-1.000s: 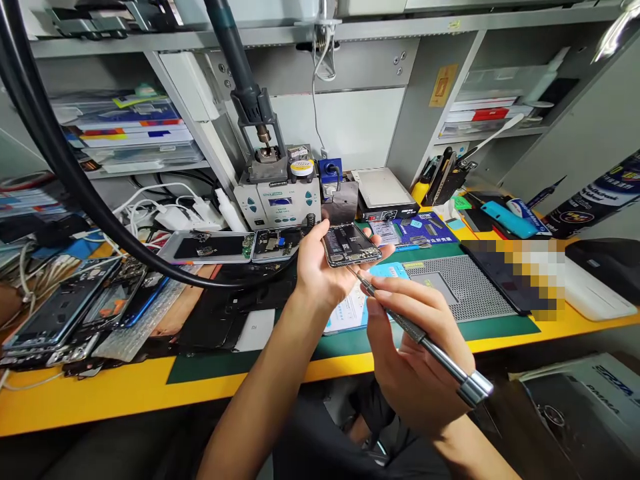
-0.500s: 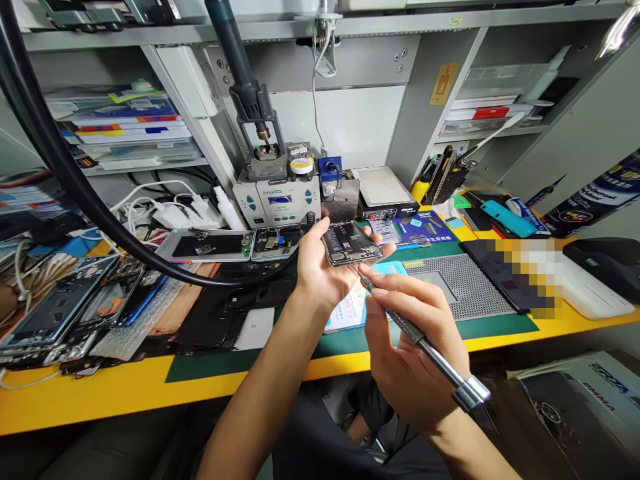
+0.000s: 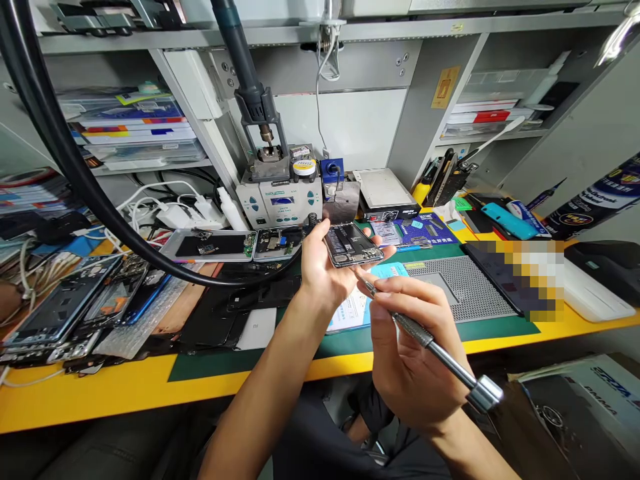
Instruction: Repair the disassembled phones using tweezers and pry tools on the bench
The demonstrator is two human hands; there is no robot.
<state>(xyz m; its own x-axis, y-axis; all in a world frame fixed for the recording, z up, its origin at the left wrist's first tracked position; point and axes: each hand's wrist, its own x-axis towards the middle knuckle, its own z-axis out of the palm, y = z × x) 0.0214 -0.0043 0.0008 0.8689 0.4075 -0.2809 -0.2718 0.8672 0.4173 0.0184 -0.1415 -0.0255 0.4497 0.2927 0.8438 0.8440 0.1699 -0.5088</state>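
My left hand is closed round an opened phone, held above the bench with its battery and circuit boards facing up. My right hand pinches a slim metal screwdriver near its tip. The tip sits at the phone's near edge, and the knurled cap end points back toward me at the lower right.
A soldering station with a black hose stands at the back centre. Several dismantled phones lie on the left of the yellow bench. A grey mat and a dark tablet lie to the right, with tools behind.
The screwdriver's cap end has shifted slightly to the right and down. The phone stays in my left hand, and the view has drifted a little.
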